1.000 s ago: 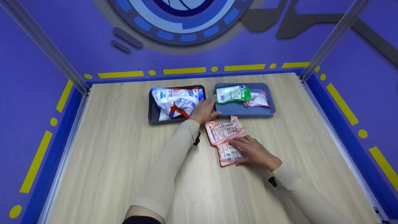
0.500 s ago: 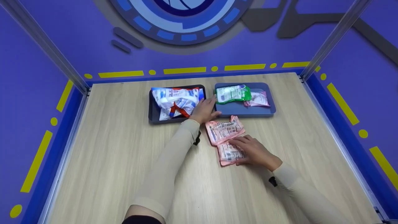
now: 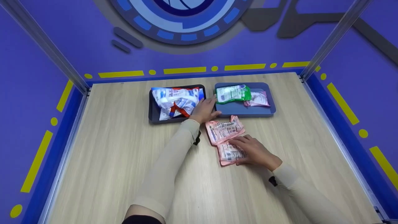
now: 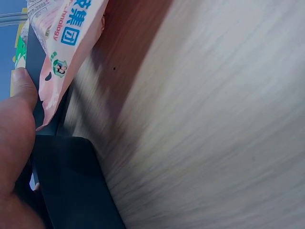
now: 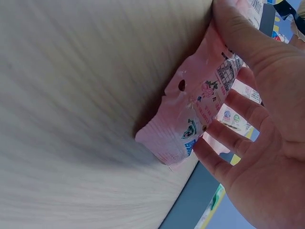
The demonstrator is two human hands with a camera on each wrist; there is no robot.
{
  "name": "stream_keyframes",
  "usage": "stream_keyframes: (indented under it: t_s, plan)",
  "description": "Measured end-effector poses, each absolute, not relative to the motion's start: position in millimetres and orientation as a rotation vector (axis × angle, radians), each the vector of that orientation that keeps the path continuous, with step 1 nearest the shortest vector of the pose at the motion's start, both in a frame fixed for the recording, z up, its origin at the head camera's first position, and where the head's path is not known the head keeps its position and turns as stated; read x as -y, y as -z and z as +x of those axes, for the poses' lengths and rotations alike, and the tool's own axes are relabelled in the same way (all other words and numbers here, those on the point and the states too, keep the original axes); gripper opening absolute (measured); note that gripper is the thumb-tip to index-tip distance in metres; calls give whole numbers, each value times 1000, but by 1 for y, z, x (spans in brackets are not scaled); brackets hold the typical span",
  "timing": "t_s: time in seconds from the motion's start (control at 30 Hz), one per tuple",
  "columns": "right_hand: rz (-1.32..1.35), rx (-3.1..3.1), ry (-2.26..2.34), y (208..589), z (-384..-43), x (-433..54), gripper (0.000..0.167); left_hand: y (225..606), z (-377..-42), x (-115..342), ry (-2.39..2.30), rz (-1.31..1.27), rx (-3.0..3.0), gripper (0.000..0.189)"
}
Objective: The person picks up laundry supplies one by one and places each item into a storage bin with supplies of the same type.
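all just as it was half a second ago: the right hand (image 3: 256,154) grips the near pink pouch (image 3: 228,153) between thumb and fingers, in front of the blue-grey tray (image 3: 241,112). the far pink pouch (image 3: 224,131) lies closer to that tray. left hand (image 3: 203,110), fingers fairly straight, thumb spread, sits over the black tray (image 3: 166,121), just left of the blue-grey one.
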State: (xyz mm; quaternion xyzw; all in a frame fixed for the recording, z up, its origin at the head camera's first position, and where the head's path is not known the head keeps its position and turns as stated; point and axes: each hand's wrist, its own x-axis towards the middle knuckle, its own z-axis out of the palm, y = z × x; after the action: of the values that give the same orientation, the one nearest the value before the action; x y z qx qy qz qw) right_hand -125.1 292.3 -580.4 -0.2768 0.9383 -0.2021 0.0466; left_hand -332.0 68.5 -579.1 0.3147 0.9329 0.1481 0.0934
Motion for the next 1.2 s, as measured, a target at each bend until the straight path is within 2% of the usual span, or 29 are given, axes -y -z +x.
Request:
stream_keyframes:
  t_s: [1.2]
  plan:
    - [-825,-2846,607,580,-126,-292,89,578,-331,-67,-474,950,-2771,85]
